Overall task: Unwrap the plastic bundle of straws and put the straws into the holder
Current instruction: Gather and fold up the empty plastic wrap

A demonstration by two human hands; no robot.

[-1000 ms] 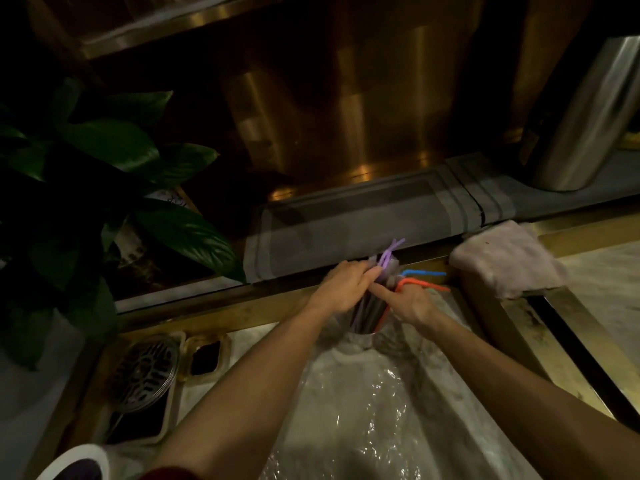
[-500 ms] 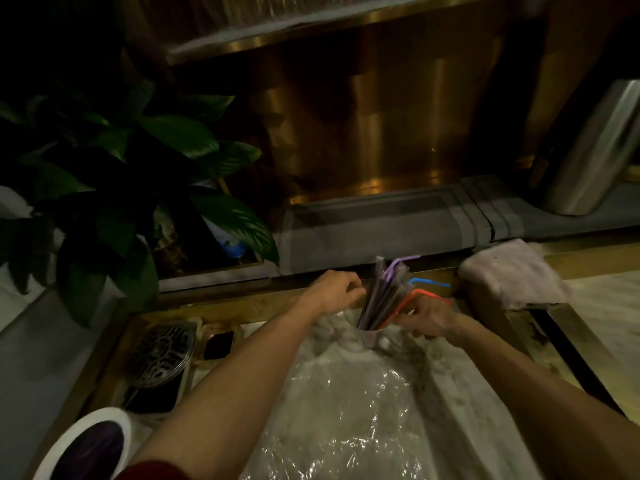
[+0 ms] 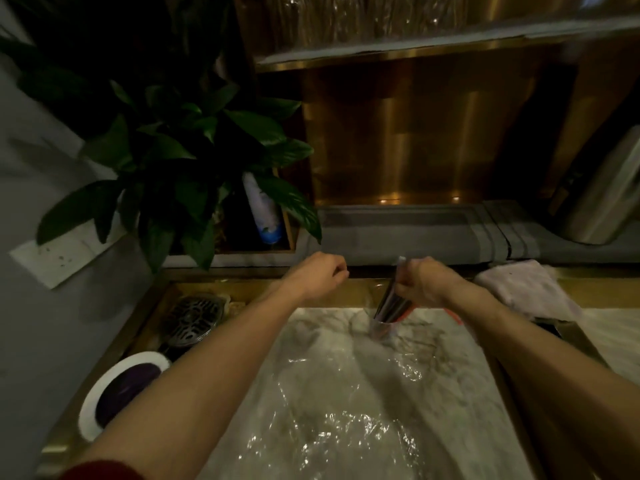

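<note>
Nearest, a clear plastic sheet lies crumpled over the marble bench, glare hiding its edges. One bowl at near left is partly behind a forearm. Farther, the holder is dim; the leaning dark straws can't be counted. The right hand has fingers clamped on them; the left hand, loosely curled, holds nothing visible.
</note>
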